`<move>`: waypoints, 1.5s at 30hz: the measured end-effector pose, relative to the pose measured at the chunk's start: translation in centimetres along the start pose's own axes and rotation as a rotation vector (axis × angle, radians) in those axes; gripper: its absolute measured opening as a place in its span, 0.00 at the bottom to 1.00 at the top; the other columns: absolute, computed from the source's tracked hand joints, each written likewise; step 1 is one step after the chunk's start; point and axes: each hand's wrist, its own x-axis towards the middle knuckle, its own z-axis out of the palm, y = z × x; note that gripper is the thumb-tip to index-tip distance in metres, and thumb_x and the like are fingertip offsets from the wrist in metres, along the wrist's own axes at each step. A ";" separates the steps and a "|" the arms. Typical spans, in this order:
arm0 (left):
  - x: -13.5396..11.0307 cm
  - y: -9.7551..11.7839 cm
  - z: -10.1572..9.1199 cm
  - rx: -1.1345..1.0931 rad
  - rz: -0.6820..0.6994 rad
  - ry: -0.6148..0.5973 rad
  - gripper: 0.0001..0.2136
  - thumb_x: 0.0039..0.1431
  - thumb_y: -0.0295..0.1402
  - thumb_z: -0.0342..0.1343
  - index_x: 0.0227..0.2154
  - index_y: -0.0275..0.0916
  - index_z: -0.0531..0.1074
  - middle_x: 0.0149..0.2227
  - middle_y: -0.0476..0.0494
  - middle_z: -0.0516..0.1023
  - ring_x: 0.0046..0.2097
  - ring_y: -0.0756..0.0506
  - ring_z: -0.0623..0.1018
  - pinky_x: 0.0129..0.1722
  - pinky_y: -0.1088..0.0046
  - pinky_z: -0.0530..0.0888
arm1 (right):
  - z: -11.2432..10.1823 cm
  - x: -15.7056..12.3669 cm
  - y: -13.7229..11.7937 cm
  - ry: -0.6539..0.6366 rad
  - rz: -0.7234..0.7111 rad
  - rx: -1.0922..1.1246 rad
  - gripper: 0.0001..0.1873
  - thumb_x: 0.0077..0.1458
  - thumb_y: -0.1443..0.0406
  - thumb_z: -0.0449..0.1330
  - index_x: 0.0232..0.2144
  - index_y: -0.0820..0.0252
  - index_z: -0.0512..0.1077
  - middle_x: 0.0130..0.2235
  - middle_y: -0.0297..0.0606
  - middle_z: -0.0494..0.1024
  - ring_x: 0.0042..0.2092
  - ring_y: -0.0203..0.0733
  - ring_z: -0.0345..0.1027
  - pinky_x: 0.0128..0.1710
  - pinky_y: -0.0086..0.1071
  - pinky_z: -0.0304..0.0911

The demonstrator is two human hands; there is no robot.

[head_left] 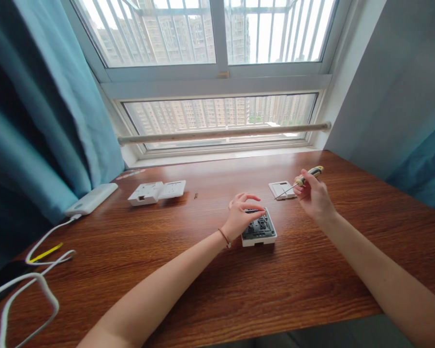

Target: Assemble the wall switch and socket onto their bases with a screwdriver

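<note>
White box (268,239) lies on the wooden tabletop (188,290), opened, dark innards (263,224) bare, white panel (277,190) apart beyond, so uncovering looks done, re-covering not; right hand (314,197) closed round the screwdriver (314,172), left hand (240,217) curled over box, fingertips near together, any pinched part indiscernible.

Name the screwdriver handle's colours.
The screwdriver handle is yellow and black, clearest in the head view.

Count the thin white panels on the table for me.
2. One panel sits right beside the white box on the left; the other panel lies by the right hand, partly crossed by the shaft of the screwdriver.
</note>
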 end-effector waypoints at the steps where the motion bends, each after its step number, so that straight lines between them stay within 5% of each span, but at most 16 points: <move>1: -0.1 0.0 0.1 0.027 -0.019 0.004 0.02 0.46 0.36 0.61 0.23 0.47 0.77 0.42 0.50 0.74 0.53 0.42 0.63 0.54 0.60 0.57 | -0.1 0.1 0.0 0.005 0.006 0.004 0.14 0.40 0.64 0.67 0.19 0.62 0.64 0.20 0.28 0.68 0.18 0.25 0.56 0.14 0.20 0.54; 9: -0.3 0.0 0.5 0.126 -0.042 -0.009 0.02 0.45 0.39 0.62 0.23 0.50 0.77 0.45 0.54 0.73 0.55 0.40 0.58 0.56 0.56 0.51 | 0.0 0.1 -0.1 0.028 -0.033 -0.106 0.12 0.40 0.66 0.66 0.18 0.61 0.64 0.19 0.29 0.67 0.17 0.26 0.56 0.13 0.20 0.54; 20: -0.2 0.2 0.0 0.115 -0.024 -0.068 0.01 0.46 0.35 0.61 0.23 0.47 0.77 0.43 0.52 0.74 0.54 0.40 0.60 0.56 0.57 0.52 | -0.1 -0.7 0.9 -0.009 -0.268 -0.556 0.09 0.42 0.64 0.65 0.19 0.62 0.69 0.18 0.28 0.69 0.16 0.28 0.60 0.13 0.22 0.55; 45: 0.0 0.0 -0.3 0.097 0.014 -0.099 0.02 0.46 0.36 0.61 0.23 0.47 0.77 0.41 0.51 0.75 0.51 0.41 0.63 0.54 0.60 0.56 | 0.3 -1.2 0.8 -0.031 -0.313 -0.645 0.09 0.43 0.64 0.64 0.19 0.62 0.68 0.17 0.29 0.69 0.16 0.28 0.59 0.14 0.22 0.55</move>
